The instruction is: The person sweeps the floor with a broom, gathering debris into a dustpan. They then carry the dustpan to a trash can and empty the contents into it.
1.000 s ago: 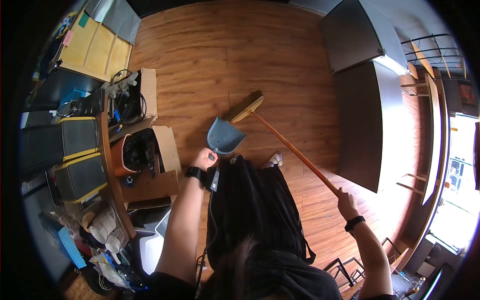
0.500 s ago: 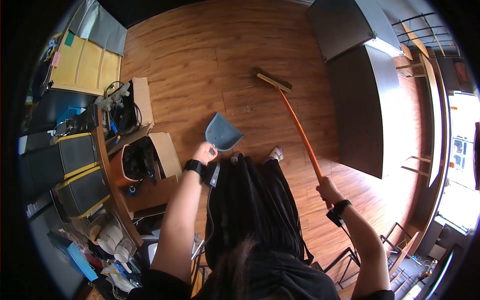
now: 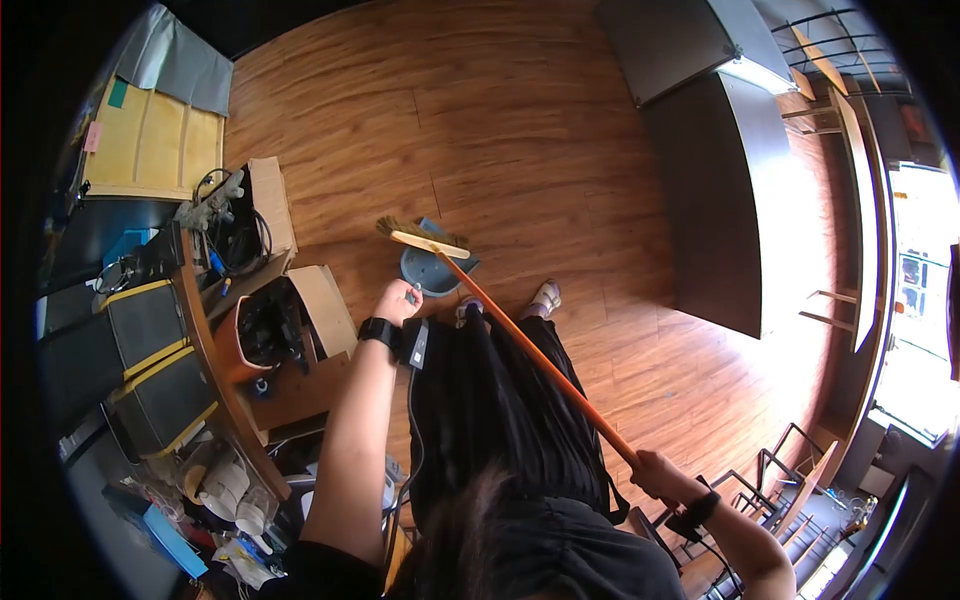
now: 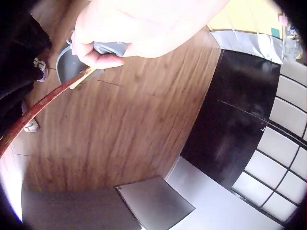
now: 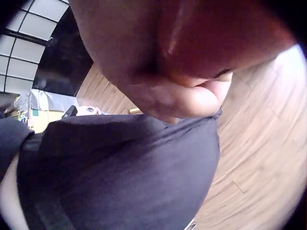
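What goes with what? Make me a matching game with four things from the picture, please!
Things:
1. Dustpan
2. Left hand
3. Broom handle
4. Right hand

Clues:
A. Long, thin and orange
B. Grips the upper end of an orange stick
C. Blue-grey, partly hidden behind bristles
D. Holds a blue-grey thing near the floor

Right pairs: 1-C, 2-D, 3-A, 4-B

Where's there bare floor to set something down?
The floor looks bare beyond the broom, between the cardboard boxes and dark cabinet, and between that cabinet and the right shoe. It's crowded around the dustpan and those boxes.
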### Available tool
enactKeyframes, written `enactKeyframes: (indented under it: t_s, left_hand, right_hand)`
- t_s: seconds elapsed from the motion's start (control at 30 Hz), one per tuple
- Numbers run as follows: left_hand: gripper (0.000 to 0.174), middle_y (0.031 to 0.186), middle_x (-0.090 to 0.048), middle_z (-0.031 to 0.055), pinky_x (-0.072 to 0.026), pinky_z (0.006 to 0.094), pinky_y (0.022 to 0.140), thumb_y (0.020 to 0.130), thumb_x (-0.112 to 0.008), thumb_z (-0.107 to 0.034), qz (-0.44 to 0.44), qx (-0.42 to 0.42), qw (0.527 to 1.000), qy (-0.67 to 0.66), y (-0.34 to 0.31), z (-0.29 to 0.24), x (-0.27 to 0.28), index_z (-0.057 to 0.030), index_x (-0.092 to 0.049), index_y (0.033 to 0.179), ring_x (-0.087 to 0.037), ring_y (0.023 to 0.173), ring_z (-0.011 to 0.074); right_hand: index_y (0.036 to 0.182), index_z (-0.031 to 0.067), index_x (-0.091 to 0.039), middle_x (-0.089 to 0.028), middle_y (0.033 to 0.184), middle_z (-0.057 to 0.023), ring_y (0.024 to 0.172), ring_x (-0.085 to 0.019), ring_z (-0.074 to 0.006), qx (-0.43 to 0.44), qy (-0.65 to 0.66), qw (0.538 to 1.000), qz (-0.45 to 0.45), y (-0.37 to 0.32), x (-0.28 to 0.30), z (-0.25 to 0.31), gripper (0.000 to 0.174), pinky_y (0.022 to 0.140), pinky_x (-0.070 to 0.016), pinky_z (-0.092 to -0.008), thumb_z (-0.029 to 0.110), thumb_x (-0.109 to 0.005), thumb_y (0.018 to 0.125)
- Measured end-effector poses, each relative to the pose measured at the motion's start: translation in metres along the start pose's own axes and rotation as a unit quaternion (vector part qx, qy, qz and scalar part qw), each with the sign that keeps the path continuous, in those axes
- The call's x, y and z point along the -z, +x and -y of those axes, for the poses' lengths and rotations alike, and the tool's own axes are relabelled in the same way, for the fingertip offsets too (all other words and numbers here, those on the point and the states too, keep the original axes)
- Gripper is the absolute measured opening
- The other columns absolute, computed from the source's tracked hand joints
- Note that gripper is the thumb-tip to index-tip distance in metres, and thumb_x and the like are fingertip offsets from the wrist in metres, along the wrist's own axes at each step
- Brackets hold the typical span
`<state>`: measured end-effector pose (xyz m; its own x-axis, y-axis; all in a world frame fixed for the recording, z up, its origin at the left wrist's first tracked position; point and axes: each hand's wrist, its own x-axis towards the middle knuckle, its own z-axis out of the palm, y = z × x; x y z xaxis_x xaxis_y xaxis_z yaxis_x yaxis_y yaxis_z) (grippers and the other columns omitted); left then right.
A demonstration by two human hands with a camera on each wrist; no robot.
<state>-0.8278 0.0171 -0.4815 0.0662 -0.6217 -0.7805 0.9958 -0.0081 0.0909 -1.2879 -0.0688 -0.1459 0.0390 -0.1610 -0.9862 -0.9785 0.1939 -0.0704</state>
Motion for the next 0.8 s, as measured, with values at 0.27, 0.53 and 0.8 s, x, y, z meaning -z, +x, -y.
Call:
enactKeyframes:
  t_s: [0.27,0.53,0.8]
  left_hand:
    - [0.008,0.076,-0.036,0.0139,-0.0415,0.0237,0.055,0.069,-0.042,0.001,-0.122,0.08,0.987,-0.065,-0.067,0.003,-0.005,0.0052,-0.036,0.073,-0.04,0.067,0.0183]
    - [0.009,0.071,-0.036,0.0121,-0.0411,0.0235,0.05,0.069,-0.04,0.005,-0.14,0.075,0.979,-0.129,-0.063,0.007,0.009,0.0023,-0.034,0.075,-0.04,0.062,0.0185]
    - [0.02,0.085,-0.045,0.023,-0.0405,0.0197,0.049,0.07,-0.038,0.005,-0.002,-0.008,0.983,0.185,-0.053,0.012,0.054,0.0133,-0.041,0.088,-0.046,0.069,0.0173]
  right_hand:
    - [0.07,0.0006,-0.044,-0.048,0.054,-0.015,0.05,-0.052,-0.0262,0.121,-0.149,0.969,-0.156,0.014,0.021,0.008,0.01,0.042,-0.0389,-0.0358,0.008,-0.049,0.065]
    - [0.067,-0.0004,-0.042,-0.045,0.046,-0.0085,0.035,-0.046,-0.0179,0.079,-0.023,0.996,-0.035,0.067,-0.001,0.063,0.008,0.029,-0.036,-0.029,0.006,-0.048,0.065]
    - [0.068,0.0031,-0.043,-0.042,0.052,-0.0028,0.046,-0.043,-0.0116,0.015,-0.009,0.999,0.038,-0.027,-0.001,0.007,0.012,0.039,-0.0351,-0.026,0.009,-0.052,0.069]
